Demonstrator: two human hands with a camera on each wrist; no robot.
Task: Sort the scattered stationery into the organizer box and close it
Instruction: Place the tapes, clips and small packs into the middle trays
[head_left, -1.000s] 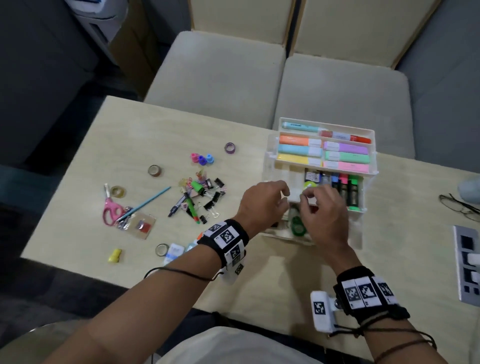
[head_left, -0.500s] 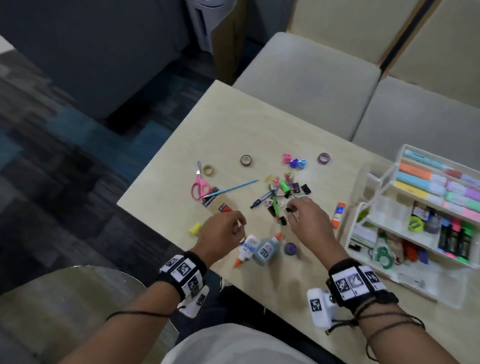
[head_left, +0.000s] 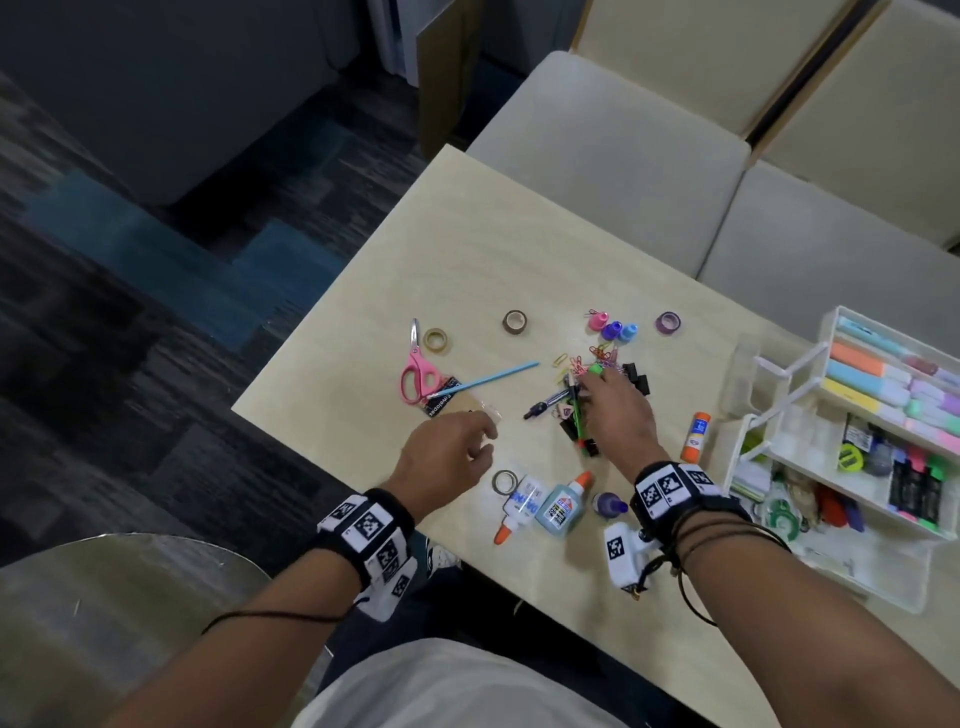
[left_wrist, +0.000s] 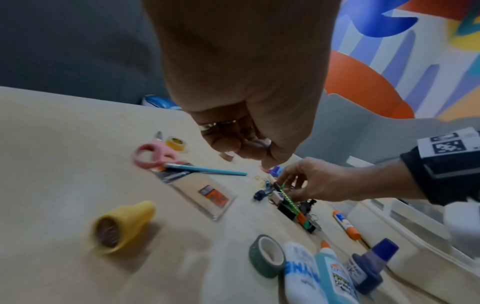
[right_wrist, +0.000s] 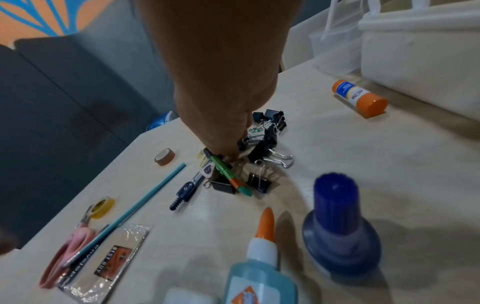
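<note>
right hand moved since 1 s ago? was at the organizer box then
Yes. The right hand has left the white plastic organizer box and gone leftward across the table; its fingertips now reach into the pile of black binder clips and pens.

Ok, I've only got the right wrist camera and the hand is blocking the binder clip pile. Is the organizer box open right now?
Observer: Yes. The head view shows the organizer box open, its tiers fanned out and highlighters in the top tray.
Operator: What's the left hand doing?
Observer: The left hand hovers above the table with its fingers loosely curled, and I can't see it holding anything.
Operator: Any loose items outside my picture?
Observer: A purple tape roll lies beyond the clip pile, and the left wrist view shows a yellow cap on its side near the table's left edge.
</note>
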